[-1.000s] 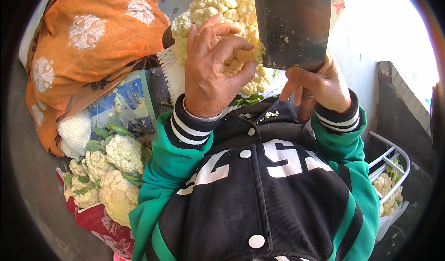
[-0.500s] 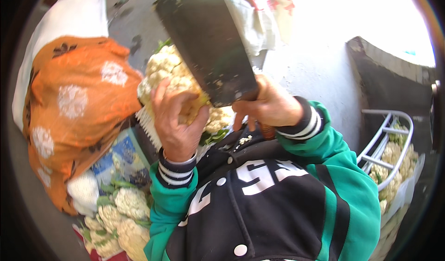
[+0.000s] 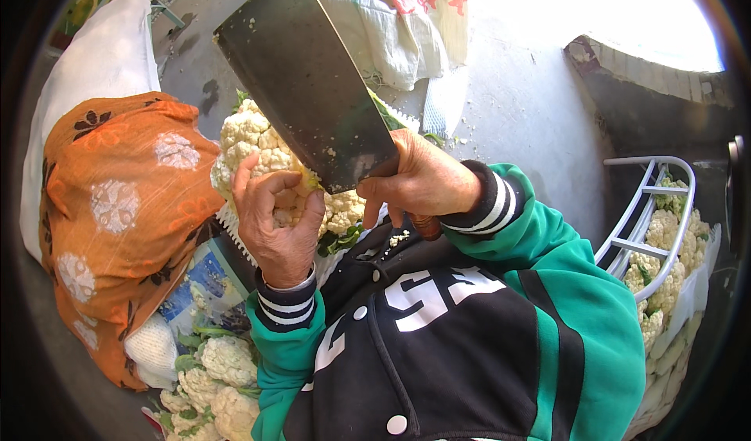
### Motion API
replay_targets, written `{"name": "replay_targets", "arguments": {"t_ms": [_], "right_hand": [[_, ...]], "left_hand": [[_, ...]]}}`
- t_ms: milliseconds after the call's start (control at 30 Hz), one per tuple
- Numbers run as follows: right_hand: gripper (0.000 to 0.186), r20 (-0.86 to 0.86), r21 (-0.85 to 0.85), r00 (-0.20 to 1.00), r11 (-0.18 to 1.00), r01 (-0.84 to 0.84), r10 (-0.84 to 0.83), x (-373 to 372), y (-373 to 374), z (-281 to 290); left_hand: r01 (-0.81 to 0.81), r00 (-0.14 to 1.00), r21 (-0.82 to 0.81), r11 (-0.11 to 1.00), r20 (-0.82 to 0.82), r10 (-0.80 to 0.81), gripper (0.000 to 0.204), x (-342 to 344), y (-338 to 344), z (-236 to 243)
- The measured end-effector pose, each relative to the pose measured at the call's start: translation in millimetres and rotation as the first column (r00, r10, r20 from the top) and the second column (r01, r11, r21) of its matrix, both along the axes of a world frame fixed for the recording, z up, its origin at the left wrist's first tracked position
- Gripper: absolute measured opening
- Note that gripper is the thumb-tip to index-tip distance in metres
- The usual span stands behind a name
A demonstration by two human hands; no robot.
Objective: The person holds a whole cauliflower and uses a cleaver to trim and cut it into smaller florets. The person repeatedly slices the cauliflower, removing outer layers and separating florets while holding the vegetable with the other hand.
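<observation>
My right hand [image 3: 422, 176] is wrapped round the brown handle of a broad dark cleaver [image 3: 305, 81], whose blade is raised and slants to the far left. Small white crumbs stick to the blade. My left hand [image 3: 278, 218] is bent, thumb and forefinger apart near the blade's lower corner. Nothing shows clearly between its fingers. Just behind that hand lies cauliflower [image 3: 254, 136], pale cream with some green leaves; the blade and my fingers cover part of it. Crumbs have fallen on the front of my jacket [image 3: 399, 241].
An orange patterned cloth [image 3: 125, 206] covers a bulky heap at left. More cauliflower heads [image 3: 227, 363] lie below it. On the right, a metal-tube frame [image 3: 653, 222] stands by a bag of cauliflower [image 3: 661, 261]. A whitish sack [image 3: 391, 38] lies on the far floor.
The whole view has shifted, so hands, cleaver and cauliflower sit a little further left. The grip on the cleaver and the left hand's bent pose look much the same.
</observation>
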State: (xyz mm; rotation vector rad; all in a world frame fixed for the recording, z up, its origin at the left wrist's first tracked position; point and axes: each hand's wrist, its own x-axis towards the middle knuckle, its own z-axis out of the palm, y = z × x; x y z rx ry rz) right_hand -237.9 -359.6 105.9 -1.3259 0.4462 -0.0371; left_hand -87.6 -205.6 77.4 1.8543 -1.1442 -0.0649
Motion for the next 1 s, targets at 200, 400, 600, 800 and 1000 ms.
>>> {"name": "replay_targets", "arguments": {"t_ms": [200, 400, 600, 800, 1000], "right_hand": [[0.021, -0.101, -0.010, 0.995, 1.000, -0.023, 0.022, -2, -1, 4], [0.019, -0.048, -0.002, 0.998, 0.999, 0.041, -0.041, 0, 5, 13], [0.011, -0.051, -0.086, 0.999, 0.996, -0.001, -0.003, -1, 2, 7], [0.012, -0.072, -0.117, 0.996, 0.992, 0.042, -0.050, 3, 9, -1], [0.010, -0.146, -0.110, 0.988, 0.993, 0.040, -0.056, -2, 10, 1]], "left_hand": [[0.004, 0.993, -0.014, 1.000, -0.118, -0.005, 0.026, -1, -1, 1], [0.017, 0.992, -0.050, 0.999, -0.128, -0.023, 0.023, 0, 1, -1], [0.055, 0.998, -0.086, 0.995, -0.027, -0.057, 0.019, 2, 1, -2], [0.061, 0.998, -0.035, 0.997, 0.024, -0.061, 0.018, 5, 4, 1], [0.054, 0.997, -0.058, 0.997, 0.057, -0.051, 0.018, 6, 3, -3]]}}
